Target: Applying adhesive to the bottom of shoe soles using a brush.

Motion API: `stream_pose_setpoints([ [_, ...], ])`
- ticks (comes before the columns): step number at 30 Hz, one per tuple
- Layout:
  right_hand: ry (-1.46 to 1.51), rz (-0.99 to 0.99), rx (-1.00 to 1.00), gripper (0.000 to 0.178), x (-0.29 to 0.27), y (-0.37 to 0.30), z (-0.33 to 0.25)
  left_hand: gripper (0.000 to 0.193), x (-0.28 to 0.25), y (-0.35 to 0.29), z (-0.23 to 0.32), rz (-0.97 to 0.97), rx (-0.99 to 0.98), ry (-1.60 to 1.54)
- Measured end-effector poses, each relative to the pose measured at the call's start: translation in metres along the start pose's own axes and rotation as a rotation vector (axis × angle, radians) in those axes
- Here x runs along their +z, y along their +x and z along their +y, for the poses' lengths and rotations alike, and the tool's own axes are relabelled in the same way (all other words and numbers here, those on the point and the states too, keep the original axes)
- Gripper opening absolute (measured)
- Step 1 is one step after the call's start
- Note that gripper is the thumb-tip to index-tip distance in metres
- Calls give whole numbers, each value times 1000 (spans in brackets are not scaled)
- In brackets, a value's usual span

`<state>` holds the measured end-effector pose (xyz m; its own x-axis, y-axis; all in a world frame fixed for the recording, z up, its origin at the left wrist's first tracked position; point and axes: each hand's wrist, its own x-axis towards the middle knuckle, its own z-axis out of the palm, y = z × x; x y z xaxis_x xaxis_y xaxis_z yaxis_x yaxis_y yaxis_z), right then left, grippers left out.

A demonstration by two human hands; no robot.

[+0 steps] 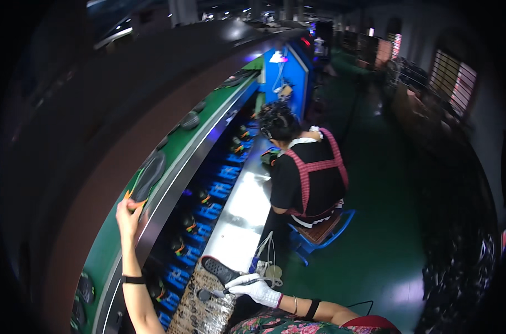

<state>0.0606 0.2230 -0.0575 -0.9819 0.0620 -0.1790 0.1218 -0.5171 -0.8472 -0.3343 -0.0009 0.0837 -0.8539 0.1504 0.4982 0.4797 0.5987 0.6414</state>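
My bare left hand (129, 217) reaches to the green conveyor belt. Its fingers pinch the orange-trimmed end of a dark shoe (151, 172) lying along the belt. In a white knit glove, my right hand (256, 290) is closed at the near end of the metal work surface. A slim tool (227, 290) with a dark tip sticks out of its fingers; a thin pale tube runs close by the glove. Just beyond these fingers, a black patterned shoe sole (219, 270) tilts over the work surface. Whether the glove also grips the sole cannot be made out.
A co-worker (306, 167) sits on a blue-framed stool (320, 234) at the right. Between belt and work surface, a trough (208, 209) carries blue holders with dark shoes. A wrapped, stained board (200, 317) bears a round dark piece (204, 295). A dark hood (97, 106) overhangs the belt.
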Motion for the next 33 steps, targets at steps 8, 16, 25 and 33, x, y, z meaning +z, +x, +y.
stream_pose_setpoints([
  [8, -6, 113, -54, 21, -36, -14, -25, 42, -62, -96, -46, 329, 180, 58],
  [16, 10, 11, -4, 24, -38, 6, -39, 51, -125, -252, 68, 594, -167, -25],
  [25, 92, -279, -65, 26, 19, 41, -79, 58, -92, -264, 51, 287, -625, -915],
  [33, 95, -400, -94, 30, 52, 59, -122, 63, -26, -287, 94, 10, -1246, -1502],
])
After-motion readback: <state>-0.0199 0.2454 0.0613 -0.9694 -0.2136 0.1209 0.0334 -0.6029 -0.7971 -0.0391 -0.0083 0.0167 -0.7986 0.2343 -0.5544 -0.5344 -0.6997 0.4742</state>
